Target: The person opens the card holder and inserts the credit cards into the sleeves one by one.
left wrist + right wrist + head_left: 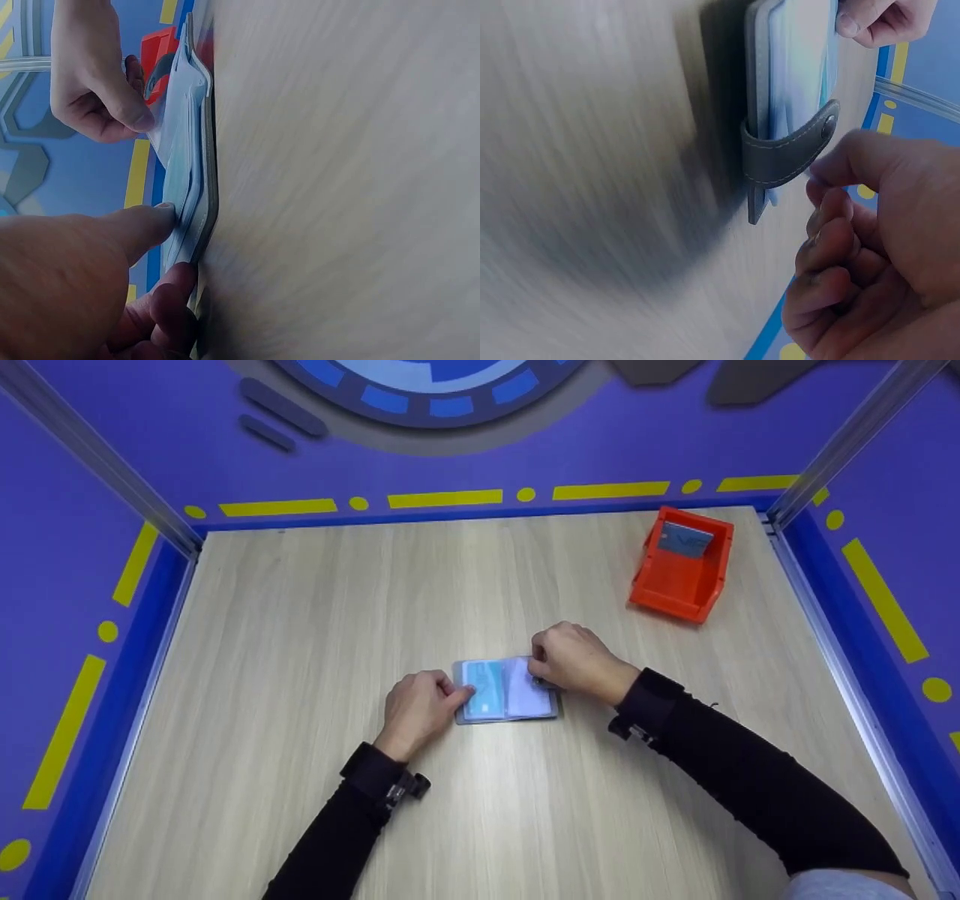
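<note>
A grey card holder (pixel 211 169) lies spread open on the table, with a stack of clear sleeves inside. A blue-green card (pixel 486 690) shows in its left half, and a whitish sleeve page (pixel 528 697) covers the right half. My left hand (pixel 420 709) pinches the holder's left edge, thumb on top and fingers at the edge below. At the right side my right hand (pixel 576 660) pinches the edge of a clear sleeve between thumb and index finger, lifting it a little in the left wrist view. The stitched strap (pixel 784 161) with its metal snap curls up beside that hand.
A red bin (pixel 667 601) stands at the table's back right, with a grey card (pixel 684 540) leaning against its inner back wall. Purple panels with yellow marks (pixel 445 499) wall in the wooden table (pixel 315 600) at the back and both sides.
</note>
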`<action>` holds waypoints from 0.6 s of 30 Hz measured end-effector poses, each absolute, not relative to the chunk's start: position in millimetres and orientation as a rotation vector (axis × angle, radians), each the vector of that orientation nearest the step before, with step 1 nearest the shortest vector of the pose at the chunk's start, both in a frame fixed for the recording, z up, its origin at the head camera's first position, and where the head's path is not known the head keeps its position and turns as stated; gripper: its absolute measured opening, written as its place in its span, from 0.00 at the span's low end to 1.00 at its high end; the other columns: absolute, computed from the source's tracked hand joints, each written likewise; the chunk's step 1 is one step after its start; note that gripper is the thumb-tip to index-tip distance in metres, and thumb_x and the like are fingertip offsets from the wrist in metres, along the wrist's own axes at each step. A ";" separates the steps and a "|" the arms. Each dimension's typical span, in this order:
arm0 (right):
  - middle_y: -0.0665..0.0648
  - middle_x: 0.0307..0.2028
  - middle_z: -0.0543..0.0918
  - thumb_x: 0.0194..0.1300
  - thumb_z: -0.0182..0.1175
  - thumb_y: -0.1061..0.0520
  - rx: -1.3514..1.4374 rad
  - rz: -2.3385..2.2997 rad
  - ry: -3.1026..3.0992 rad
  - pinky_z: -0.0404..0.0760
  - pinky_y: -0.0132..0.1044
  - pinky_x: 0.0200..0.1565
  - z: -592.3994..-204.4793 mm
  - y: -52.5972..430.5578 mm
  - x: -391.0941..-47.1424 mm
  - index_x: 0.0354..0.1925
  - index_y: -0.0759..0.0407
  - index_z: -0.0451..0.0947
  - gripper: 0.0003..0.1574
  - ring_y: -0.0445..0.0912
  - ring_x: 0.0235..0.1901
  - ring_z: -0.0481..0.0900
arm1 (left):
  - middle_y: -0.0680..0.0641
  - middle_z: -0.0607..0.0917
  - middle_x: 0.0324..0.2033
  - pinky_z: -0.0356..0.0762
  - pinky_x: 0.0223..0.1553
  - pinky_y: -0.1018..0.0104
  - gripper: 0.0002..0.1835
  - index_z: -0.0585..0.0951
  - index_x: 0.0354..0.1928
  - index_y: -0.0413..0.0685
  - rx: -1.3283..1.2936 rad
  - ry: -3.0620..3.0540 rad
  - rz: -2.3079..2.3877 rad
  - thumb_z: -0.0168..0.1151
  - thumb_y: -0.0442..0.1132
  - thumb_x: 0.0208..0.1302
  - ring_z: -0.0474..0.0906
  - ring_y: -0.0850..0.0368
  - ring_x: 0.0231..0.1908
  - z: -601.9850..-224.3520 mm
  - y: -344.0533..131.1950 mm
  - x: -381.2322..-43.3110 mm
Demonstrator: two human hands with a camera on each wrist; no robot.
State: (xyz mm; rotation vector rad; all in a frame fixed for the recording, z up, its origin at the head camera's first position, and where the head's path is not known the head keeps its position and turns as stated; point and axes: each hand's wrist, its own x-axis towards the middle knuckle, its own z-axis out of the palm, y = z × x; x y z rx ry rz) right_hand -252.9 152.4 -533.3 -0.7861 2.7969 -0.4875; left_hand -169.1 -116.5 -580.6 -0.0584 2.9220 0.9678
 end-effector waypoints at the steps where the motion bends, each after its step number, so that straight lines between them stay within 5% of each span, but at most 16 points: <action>1: 0.52 0.25 0.84 0.69 0.69 0.53 -0.781 -0.507 2.787 0.75 0.41 0.34 -532.6 152.5 -253.2 0.29 0.55 0.86 0.12 0.47 0.29 0.79 | 0.56 0.83 0.21 0.67 0.30 0.63 0.21 0.84 0.24 0.56 -0.055 2.922 0.974 0.77 0.60 0.67 0.76 0.58 0.23 -580.5 -116.7 -169.3; 18: 0.46 0.25 0.81 0.66 0.64 0.54 -0.529 -0.867 2.595 0.74 0.35 0.33 -519.1 138.1 -257.5 0.32 0.55 0.88 0.09 0.41 0.28 0.77 | 0.56 0.83 0.21 0.67 0.29 0.63 0.21 0.85 0.24 0.57 -0.039 2.929 0.975 0.76 0.61 0.67 0.76 0.58 0.23 -582.3 -116.8 -169.4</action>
